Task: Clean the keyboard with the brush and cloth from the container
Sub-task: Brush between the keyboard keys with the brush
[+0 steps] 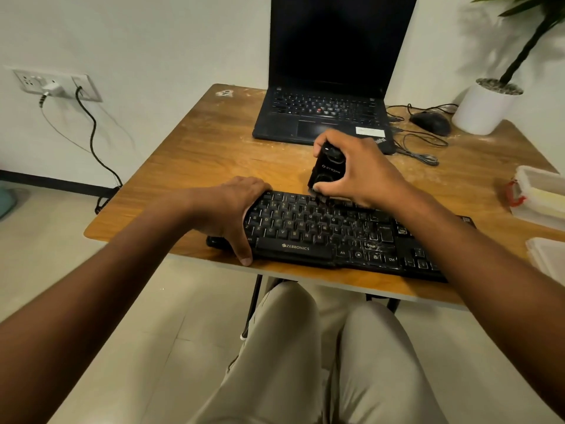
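A black Zebronics keyboard (336, 237) lies along the front edge of the wooden table (195, 154), dusty on its right half. My right hand (363, 169) grips a black brush tool (327, 171) upright, its bristle end touching the keyboard's top key row. My left hand (235, 209) holds the keyboard's left end, thumb at the front edge and fingers curled over the back edge. A clear plastic container (541, 194) with a red latch stands at the right table edge, something yellow inside it.
An open black laptop (330, 87) sits behind the keyboard. A black mouse (431, 122) with loose cables and a white plant pot (486, 105) are at the back right. A clear lid (548, 258) lies at the right edge. My knees are under the table.
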Motion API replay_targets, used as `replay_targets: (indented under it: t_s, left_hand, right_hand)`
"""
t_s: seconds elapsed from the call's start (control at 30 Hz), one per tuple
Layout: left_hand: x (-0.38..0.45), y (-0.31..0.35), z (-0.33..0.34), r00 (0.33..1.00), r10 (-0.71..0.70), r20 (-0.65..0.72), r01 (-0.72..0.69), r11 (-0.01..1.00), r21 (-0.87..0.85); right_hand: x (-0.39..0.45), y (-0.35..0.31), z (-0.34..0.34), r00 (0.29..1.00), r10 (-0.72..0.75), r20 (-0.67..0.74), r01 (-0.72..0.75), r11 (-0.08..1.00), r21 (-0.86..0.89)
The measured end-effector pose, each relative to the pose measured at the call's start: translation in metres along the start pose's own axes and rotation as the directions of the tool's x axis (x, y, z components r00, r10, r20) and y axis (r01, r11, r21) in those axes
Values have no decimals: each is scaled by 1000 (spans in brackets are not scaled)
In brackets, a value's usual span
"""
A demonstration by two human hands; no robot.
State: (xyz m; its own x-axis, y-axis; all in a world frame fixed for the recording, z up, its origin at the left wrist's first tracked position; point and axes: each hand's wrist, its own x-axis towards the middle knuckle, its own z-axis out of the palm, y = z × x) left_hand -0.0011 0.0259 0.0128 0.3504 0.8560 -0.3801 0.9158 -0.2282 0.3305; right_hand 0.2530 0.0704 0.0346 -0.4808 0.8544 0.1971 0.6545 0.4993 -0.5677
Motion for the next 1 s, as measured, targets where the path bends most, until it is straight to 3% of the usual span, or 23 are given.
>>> replay_targets:
  t_s: [0.07,0.27,0.53,0.63,0.77,1.0]
  left_hand:
    - [-1,0,0,1000,3,-5,-3,1000,3]
    - [-2,3,-1,1000,2,-2,-2,1000,3]
    - [-4,6,-3,1000,-5,8,5,1000,4]
    - [-4,5,-2,1000,-5,8,5,1000,6]
    - [-2,3,-2,1000,-2,2,2,1000,8]
    - [-1,3,-2,1000,-11,11,11,1000,12]
  right_hand:
    - [-9,-10,-1,1000,-31,-2,31,999,35]
    - [-38,-20,-1,967,-69,246,44,993,105]
    - [-15,-6,-1,1000,5,4,-5,1000,2]
    - [-25,-18,1,999,-34,27,33,998,59]
    - [-39,-26,5,976,-64,210,42,993,109]
    - [-5,-9,5,999,17,43,-13,996,-86]
